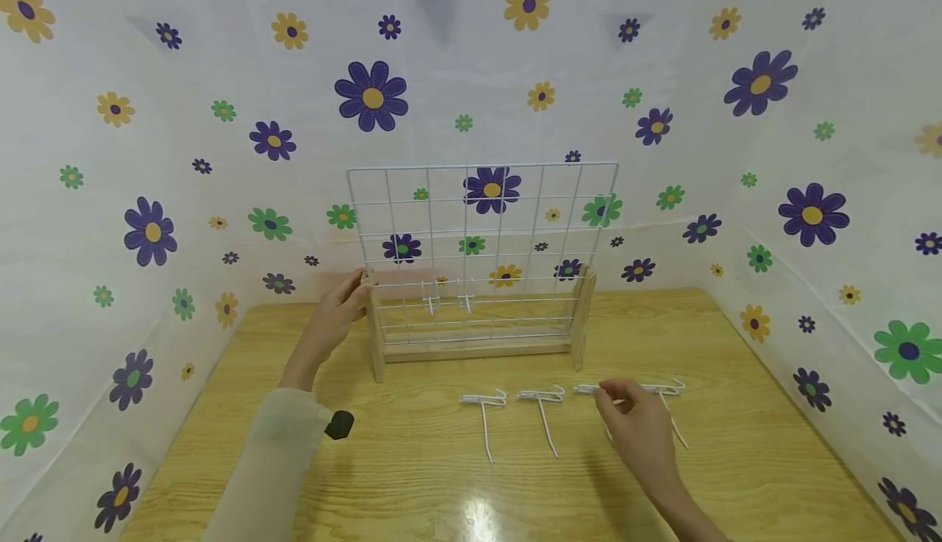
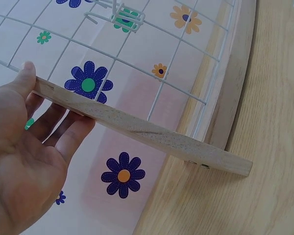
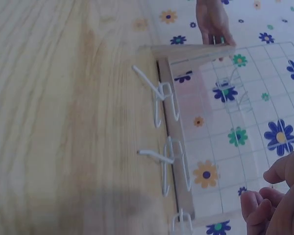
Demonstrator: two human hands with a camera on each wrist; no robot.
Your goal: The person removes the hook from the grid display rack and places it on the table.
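Note:
My left hand (image 1: 340,313) grips the left wooden upright (image 2: 132,127) of a white wire grid rack (image 1: 482,256), thumb on one side and fingertips on the other. Two white wire hooks (image 1: 466,298) hang on the grid's lower left part. In front of the rack, several more hooks lie in a row, among them one at the left (image 1: 484,401) and a second (image 1: 540,399). My right hand (image 1: 639,432) hovers over the right end of this row and partly hides the hooks there. In the right wrist view its thumb and loosely bent fingers (image 3: 257,210) stand apart, with nothing between them.
The rack's wooden base bar (image 1: 478,352) and right upright (image 1: 583,317) stand on a wood-grain table (image 1: 412,477). A flower-printed cloth (image 1: 471,60) surrounds the table at the back and both sides. A small black object (image 1: 339,425) sits at my left sleeve.

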